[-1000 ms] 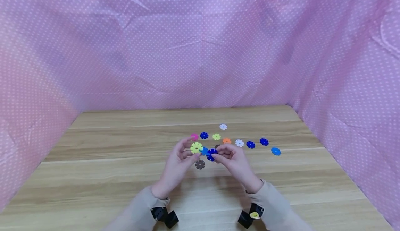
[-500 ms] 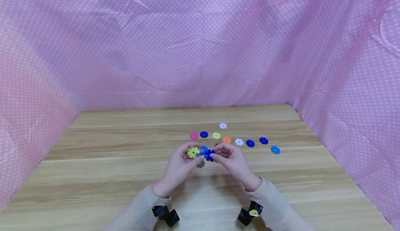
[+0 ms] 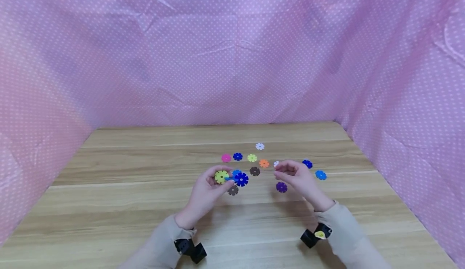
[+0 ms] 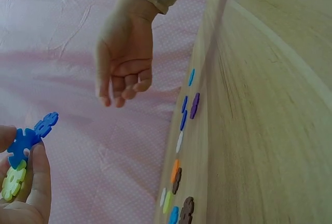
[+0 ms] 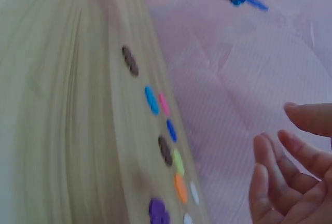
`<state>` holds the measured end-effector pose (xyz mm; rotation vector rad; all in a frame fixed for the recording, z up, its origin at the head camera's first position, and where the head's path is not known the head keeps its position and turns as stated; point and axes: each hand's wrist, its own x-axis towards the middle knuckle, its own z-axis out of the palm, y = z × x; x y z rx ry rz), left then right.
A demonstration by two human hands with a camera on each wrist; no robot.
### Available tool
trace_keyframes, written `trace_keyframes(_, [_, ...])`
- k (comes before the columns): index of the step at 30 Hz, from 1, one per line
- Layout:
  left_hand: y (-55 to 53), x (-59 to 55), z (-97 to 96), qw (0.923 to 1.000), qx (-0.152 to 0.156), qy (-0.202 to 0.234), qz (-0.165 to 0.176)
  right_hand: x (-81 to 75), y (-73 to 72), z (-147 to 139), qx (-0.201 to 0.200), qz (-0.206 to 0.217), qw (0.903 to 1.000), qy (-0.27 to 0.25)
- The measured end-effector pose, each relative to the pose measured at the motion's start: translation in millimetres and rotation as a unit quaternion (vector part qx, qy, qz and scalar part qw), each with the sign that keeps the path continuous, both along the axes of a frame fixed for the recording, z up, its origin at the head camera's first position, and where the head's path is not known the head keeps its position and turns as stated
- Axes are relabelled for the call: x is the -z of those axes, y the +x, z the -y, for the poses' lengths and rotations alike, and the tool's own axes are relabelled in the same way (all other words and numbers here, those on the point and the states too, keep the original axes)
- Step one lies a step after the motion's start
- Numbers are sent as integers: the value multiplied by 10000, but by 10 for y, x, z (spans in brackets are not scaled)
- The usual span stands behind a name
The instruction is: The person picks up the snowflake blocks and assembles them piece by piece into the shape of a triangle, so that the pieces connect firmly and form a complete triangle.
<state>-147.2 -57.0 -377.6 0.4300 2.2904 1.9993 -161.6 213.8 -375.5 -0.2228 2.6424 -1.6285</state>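
In the head view, my left hand (image 3: 205, 190) holds a joined piece of notched plastic snowflake discs above the table. A yellow-green disc (image 3: 218, 177) sits at its left end and a dark blue disc (image 3: 244, 179) at its right end. Between them is a lighter blue disc (image 4: 19, 143), pinched by the thumb and fingers in the left wrist view. My right hand (image 3: 299, 180) is apart from the piece, with loosely bent fingers and nothing between them. A purple disc (image 3: 279, 187) lies below it on the table, and a white disc (image 3: 276, 164) is partly hidden behind its fingertips.
Loose discs lie across the wooden table (image 3: 127, 204), among them pink (image 3: 226, 158), orange (image 3: 264, 163), brown (image 3: 255, 171) and light blue (image 3: 321, 175) ones. A pink dotted cloth (image 3: 232, 59) hangs around the back and sides.
My right hand has let go of the dark blue disc and moved right, uncovering brown and purple discs. The left hand has drawn slightly left and keeps the joined piece.
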Motion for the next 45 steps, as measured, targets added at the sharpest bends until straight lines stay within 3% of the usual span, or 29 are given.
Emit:
trace_keyframes(7, [-9,18,18,10000,34,-31,-47,130,-110,-179,20,516,9890,1389])
trace_keyframes(13, [-15,47,36,10000,38,-3,12,212,-163,-241,-157,708,9792,1895])
trace_keyframes(22, [11,78,43,9998,55,151,-107,268,-202,-226,-592,675,9727,2141])
trace_keyframes(27, [4,96,34,9995,88,305,-61,294,-197,-196,-526,821,9732,2081])
trace_keyframes(40, [9,56,17,9991,81,423,18,299,-199,-159,-509,476,9691,2366])
trace_keyframes(45, [20,54,17,9992,100,396,-27,303,-180,-148,-518,513,9736,2162])
